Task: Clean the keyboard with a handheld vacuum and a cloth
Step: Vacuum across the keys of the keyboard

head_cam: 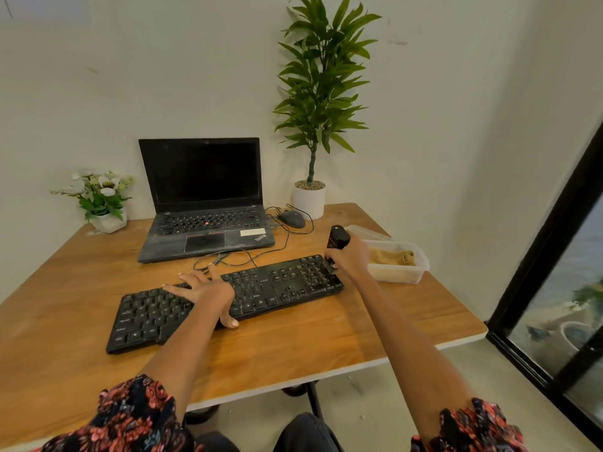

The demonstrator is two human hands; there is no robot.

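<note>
Handheld vacuum [337, 240]: small, black, looks light and rigid, easy one-handed; best gripped round the mid body, as now. Right hand [350, 257] wraps it, fingers curled, nozzle down on the right-end keys of the keyboard [261, 288]. Keyboard: black, full-size, flat, stiff plastic, dusty, probably slides on the wooden table [293, 337] unless pinned; lies near-centre, angled. Left hand [204, 290] lies flat on its middle keys, fingers spread, gripping nothing. Cloth [393, 256]: tan, soft, crumpled in clear plastic container [401, 272] at right, just beside the keyboard.
</note>
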